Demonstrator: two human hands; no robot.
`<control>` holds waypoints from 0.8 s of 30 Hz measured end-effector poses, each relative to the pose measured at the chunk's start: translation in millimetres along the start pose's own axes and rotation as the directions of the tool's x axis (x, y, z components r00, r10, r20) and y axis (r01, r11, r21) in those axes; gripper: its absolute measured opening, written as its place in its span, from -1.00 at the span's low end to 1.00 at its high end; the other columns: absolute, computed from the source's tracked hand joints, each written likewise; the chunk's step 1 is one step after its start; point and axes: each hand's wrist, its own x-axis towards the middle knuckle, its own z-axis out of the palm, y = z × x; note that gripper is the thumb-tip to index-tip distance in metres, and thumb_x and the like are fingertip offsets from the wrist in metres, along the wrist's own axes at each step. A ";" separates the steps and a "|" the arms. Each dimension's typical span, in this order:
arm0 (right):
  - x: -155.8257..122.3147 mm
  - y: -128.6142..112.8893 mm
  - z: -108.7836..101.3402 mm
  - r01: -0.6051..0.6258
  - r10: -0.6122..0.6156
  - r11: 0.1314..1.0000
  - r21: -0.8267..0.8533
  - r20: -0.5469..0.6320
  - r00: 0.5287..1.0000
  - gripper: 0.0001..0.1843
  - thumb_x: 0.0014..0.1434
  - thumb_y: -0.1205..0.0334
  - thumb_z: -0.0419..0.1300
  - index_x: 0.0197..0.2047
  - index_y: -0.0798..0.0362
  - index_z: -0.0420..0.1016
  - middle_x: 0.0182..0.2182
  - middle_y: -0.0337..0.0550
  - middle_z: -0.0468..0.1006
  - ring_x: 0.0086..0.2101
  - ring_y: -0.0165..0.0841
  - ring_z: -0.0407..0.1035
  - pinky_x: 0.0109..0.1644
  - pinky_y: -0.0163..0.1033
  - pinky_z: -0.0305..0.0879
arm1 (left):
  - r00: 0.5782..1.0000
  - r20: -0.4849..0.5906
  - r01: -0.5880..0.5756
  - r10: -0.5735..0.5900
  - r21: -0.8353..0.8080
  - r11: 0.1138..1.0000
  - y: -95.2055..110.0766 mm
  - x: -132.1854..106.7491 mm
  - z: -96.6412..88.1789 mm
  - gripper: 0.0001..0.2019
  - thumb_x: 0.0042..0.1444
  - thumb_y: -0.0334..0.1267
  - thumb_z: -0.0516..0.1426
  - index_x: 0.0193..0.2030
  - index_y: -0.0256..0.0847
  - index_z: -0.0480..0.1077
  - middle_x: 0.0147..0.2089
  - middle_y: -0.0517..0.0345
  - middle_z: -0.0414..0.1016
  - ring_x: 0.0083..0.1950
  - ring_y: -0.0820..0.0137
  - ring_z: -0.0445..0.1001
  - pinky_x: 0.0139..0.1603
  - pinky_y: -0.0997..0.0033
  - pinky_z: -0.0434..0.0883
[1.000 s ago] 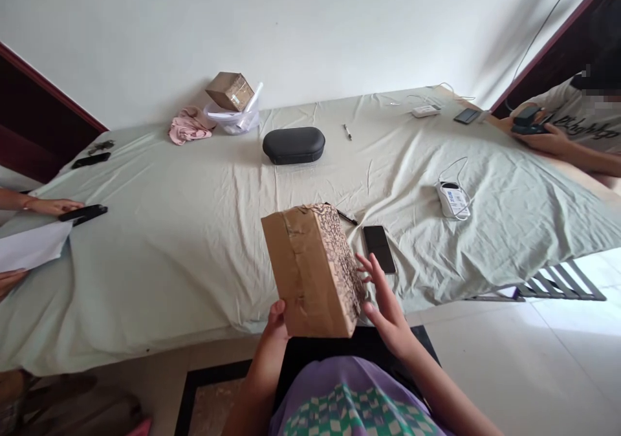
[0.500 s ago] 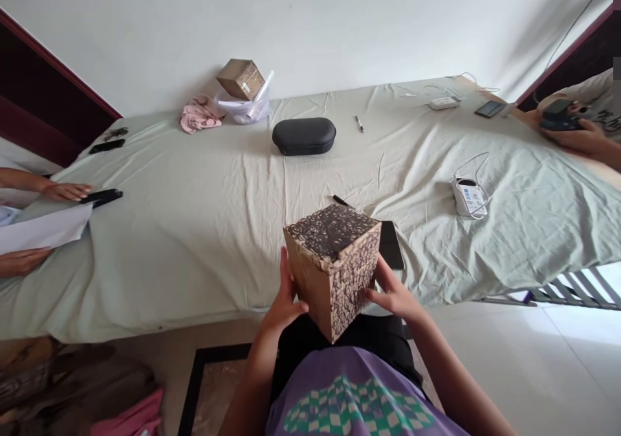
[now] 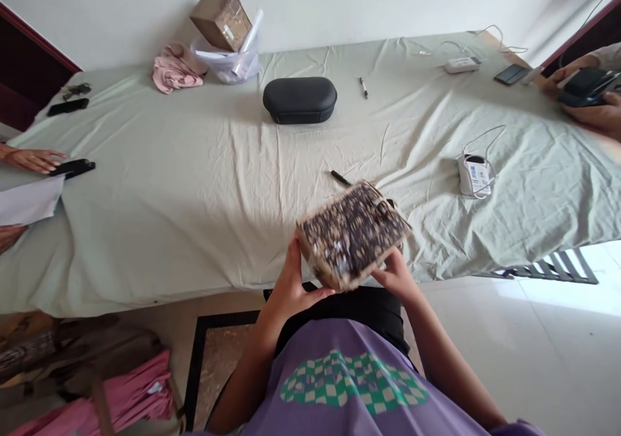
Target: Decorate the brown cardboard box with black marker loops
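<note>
Between my hands is a cardboard box [image 3: 353, 234] covered with dense dark scribbled marks, blurred by motion and tilted so a broad marked face shows. My left hand [image 3: 297, 287] grips its left lower edge, thumb in front. My right hand [image 3: 396, 275] holds the right lower corner. The box is held above the near edge of the cloth-covered table [image 3: 194, 229]. Just behind it lies a black pen [image 3: 340, 178], partly beside the box's top edge. The dark tablet-like thing seen earlier is almost wholly hidden behind the box.
A black hard case [image 3: 299, 99] and another pen [image 3: 363, 88] lie farther back. A plastic tub [image 3: 228, 67] holds a second box [image 3: 220, 19], beside a pink cloth [image 3: 175, 67]. A corded white device [image 3: 474, 176] sits right. Other people's hands [image 3: 33, 159] show at both sides.
The box has been turned and tipped in my hands, so a wide scribbled face now shows instead of a corner. My view has tilted downward. At right, another person's hands hold a dark device differently.
</note>
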 end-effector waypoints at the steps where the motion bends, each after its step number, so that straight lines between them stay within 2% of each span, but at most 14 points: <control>1: -0.4 -0.6 -0.2 0.004 -0.005 1.000 0.029 0.029 1.000 -0.23 0.10 -0.20 0.52 0.30 -0.07 0.56 0.32 0.05 0.58 0.36 0.13 0.39 0.53 0.27 0.23 | 0.999 0.016 -0.032 0.032 0.046 0.998 2.0 1.3 -0.7 0.36 -0.04 0.24 0.50 0.73 -0.06 -0.17 0.72 -0.30 -0.07 0.70 -0.29 0.02 0.67 -0.25 0.05; 3: -2.1 -2.1 0.4 -0.018 0.011 0.997 0.079 0.082 0.997 -0.09 0.18 -0.27 0.46 0.48 -0.11 0.40 0.43 0.00 0.48 0.48 0.08 0.25 0.58 0.23 0.14 | 0.999 0.029 -0.016 0.014 0.052 0.999 10.0 5.0 -2.9 0.19 0.17 0.34 0.32 0.74 -0.02 -0.19 0.68 -0.25 0.04 0.61 -0.22 0.21 0.62 -0.19 0.16; 5: -4.9 -1.8 2.7 -0.088 0.078 0.991 0.105 0.090 0.993 -0.02 0.18 -0.39 0.40 0.54 -0.17 0.36 0.43 -0.04 0.50 0.51 0.07 0.21 0.60 0.24 0.11 | 0.997 0.036 0.064 -0.066 0.042 0.997 22.2 8.4 -5.5 0.13 0.20 0.38 0.27 0.73 0.04 -0.15 0.62 -0.20 0.17 0.46 -0.14 0.41 0.53 -0.13 0.30; 7: -8.6 1.2 6.4 -0.173 0.166 0.975 0.140 0.060 0.984 0.05 0.12 -0.51 0.36 0.54 -0.22 0.36 0.40 -0.05 0.54 0.50 0.08 0.22 0.59 0.27 0.11 | 0.992 0.028 0.125 -0.127 0.062 0.990 35.4 10.0 -7.6 0.11 0.20 0.39 0.27 0.73 0.05 -0.11 0.59 -0.19 0.24 0.43 -0.13 0.44 0.49 -0.09 0.34; 9: -12.7 5.6 10.9 -0.248 0.245 0.950 0.189 0.042 0.969 0.08 0.06 -0.58 0.33 0.52 -0.24 0.39 0.37 -0.05 0.57 0.48 0.10 0.27 0.56 0.30 0.18 | 0.989 0.032 0.141 -0.144 0.077 0.987 46.2 9.9 -8.6 0.11 0.22 0.41 0.24 0.73 0.03 -0.13 0.61 -0.19 0.23 0.53 -0.16 0.34 0.54 -0.09 0.28; 11: -17.0 8.7 14.8 -0.299 0.297 0.922 0.247 0.046 0.954 0.05 0.07 -0.61 0.29 0.46 -0.19 0.46 0.32 -0.01 0.62 0.41 0.12 0.38 0.48 0.32 0.32 | 0.989 0.047 0.139 -0.143 0.078 0.987 52.6 9.0 -8.7 0.13 0.24 0.43 0.20 0.74 -0.02 -0.20 0.68 -0.18 0.14 0.66 -0.16 0.17 0.64 -0.08 0.13; 13: -21.2 8.9 17.3 -0.352 0.342 0.887 0.300 0.086 0.936 -0.01 0.12 -0.62 0.22 0.38 -0.12 0.56 0.22 0.04 0.69 0.30 0.14 0.51 0.35 0.30 0.47 | 0.985 0.052 0.161 -0.165 0.070 0.984 54.6 7.9 -8.9 0.13 0.27 0.43 0.16 0.75 -0.05 -0.24 0.73 -0.14 0.02 0.73 -0.13 0.01 0.70 -0.08 -0.01; 16: -26.7 5.2 16.9 -0.403 0.388 0.851 0.336 0.114 0.915 -0.05 0.16 -0.61 0.18 0.27 -0.03 0.66 0.02 0.10 0.77 0.14 0.19 0.62 0.20 0.28 0.58 | 0.974 0.060 0.216 -0.218 0.040 0.976 51.3 6.5 -11.8 0.06 0.31 0.40 0.15 0.74 0.01 -0.21 0.76 -0.07 -0.05 0.76 -0.10 -0.07 0.74 -0.12 -0.09; 19: -28.9 2.6 12.3 -0.307 0.295 0.910 0.280 0.086 0.952 -0.02 0.13 -0.58 0.24 0.35 -0.04 0.60 0.07 0.06 0.76 0.21 0.20 0.58 0.28 0.29 0.54 | 0.978 0.100 0.182 -0.181 -0.011 0.983 45.7 5.8 -18.1 0.03 0.30 0.39 0.17 0.73 0.09 -0.16 0.78 -0.02 -0.13 0.77 -0.09 -0.13 0.72 -0.14 0.02; 21: -27.7 3.1 8.9 -0.168 0.151 0.973 0.157 0.117 0.982 0.06 0.04 -0.52 0.37 0.45 -0.07 0.49 0.23 0.04 0.67 0.34 0.20 0.45 0.43 0.32 0.39 | 0.986 0.125 0.121 -0.107 -0.116 0.986 43.8 7.0 -23.0 0.06 0.27 0.44 0.17 0.73 0.14 -0.19 0.79 0.06 -0.24 0.78 -0.08 -0.17 0.70 -0.12 0.11; 24: -23.5 5.6 7.8 0.047 -0.038 0.997 -0.059 0.141 0.989 0.13 -0.05 -0.32 0.53 0.50 -0.03 0.41 0.35 0.11 0.56 0.44 0.24 0.29 0.55 0.36 0.18 | 0.988 0.152 0.068 -0.022 -0.304 0.950 46.8 12.3 -28.3 -0.02 0.33 0.42 0.10 0.73 0.20 -0.24 0.80 0.22 -0.25 0.79 0.02 -0.17 0.73 -0.04 0.06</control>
